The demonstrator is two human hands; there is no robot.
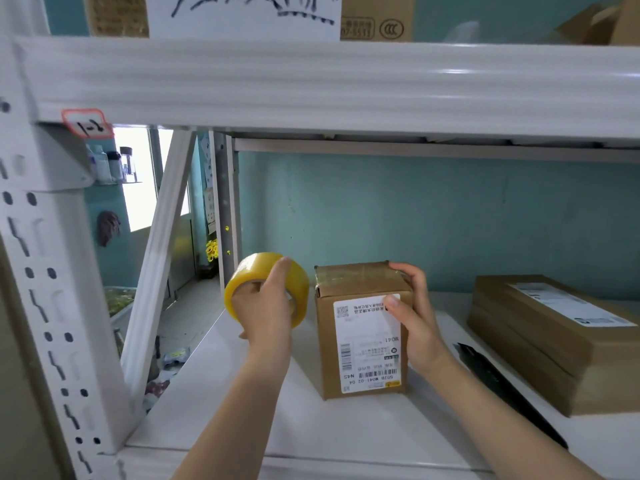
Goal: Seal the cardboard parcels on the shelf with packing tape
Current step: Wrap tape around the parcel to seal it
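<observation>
Yellow tape roll is gripped by the L hand, fingers curled round its rim. Just R of that hand, a small parcel is clasped by the R hand, thumb on its label. Flat boxes are stacked further R.

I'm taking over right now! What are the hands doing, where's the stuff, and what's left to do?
Right hand holds the small brown cardboard box with a white label, upright on the white metal shelf.
Left hand grips the yellow roll of packing tape, raised left of that box.
Done: shiny tape seems to cover the box's top already.
Left: probably finish its seams, then check the flat brown cardboard parcels stacked on the right; their sealing cannot be told.
</observation>
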